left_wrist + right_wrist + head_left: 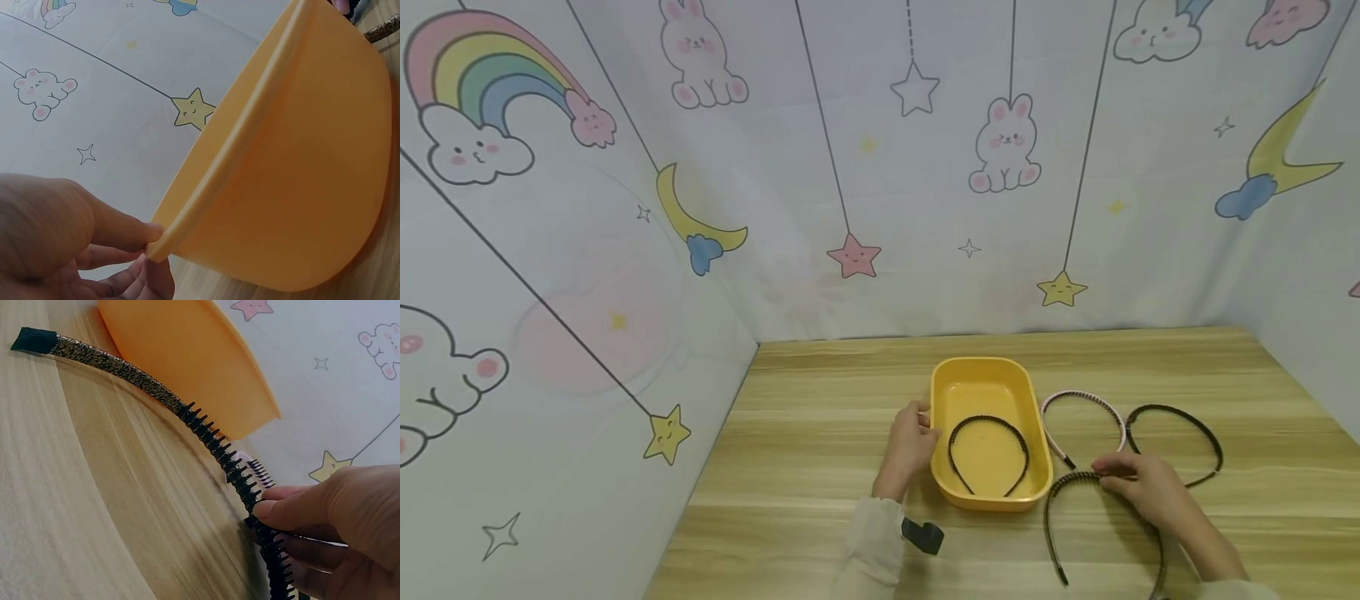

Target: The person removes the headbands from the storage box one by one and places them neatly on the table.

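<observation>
A yellow plastic basin [981, 396] stands on the table, and my left hand [910, 446] pinches its rim at the left side. In the left wrist view the thumb [134, 234] lies on the rim with fingers below it. Inside the basin lies a dark headband [988, 418]. My right hand [1153, 492] holds another headband [1049, 525] near the top of its curve, between thumb and fingertips. This one is glittery dark with black comb teeth and a black end tip, as the right wrist view shows on the headband [119, 367].
Right of the basin lies a pink headband [1078, 393] with dark teeth, and beyond it a black headband [1213, 442]. The wood-grain table [820, 417] is bordered by printed cloth walls [910, 192] at the back and sides. A dark strap [923, 535] sits at my left wrist.
</observation>
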`<state>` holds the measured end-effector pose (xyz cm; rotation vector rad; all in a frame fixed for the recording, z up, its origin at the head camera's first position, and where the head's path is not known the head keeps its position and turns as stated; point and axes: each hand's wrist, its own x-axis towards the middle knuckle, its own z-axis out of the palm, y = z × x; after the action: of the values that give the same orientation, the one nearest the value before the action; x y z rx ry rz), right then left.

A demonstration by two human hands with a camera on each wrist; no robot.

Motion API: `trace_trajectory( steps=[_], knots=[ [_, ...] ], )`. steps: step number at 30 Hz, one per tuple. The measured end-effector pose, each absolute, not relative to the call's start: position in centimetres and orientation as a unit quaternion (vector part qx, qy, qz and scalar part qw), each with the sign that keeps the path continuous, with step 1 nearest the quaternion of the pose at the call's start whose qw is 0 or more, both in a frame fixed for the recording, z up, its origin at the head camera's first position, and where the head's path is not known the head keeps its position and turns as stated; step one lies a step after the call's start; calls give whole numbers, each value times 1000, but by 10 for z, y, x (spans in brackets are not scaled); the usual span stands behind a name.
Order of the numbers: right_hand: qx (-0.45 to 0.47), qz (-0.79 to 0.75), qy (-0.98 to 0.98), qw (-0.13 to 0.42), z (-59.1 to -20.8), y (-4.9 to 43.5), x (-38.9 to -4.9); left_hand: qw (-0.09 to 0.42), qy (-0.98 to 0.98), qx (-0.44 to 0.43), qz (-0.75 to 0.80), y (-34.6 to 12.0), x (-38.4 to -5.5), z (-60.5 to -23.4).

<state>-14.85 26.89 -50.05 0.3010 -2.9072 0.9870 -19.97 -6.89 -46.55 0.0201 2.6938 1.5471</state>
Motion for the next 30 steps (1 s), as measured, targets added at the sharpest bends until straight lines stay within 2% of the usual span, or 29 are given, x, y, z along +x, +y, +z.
trace_trajectory(
  steps=[21,30],
  knots=[
    [97,314,-944,38,-501,264,-147,18,868,7,497,-69,-198,-463],
    [96,315,-944,21,-492,264,-148,18,866,7,500,-69,-199,-465]
  ],
)
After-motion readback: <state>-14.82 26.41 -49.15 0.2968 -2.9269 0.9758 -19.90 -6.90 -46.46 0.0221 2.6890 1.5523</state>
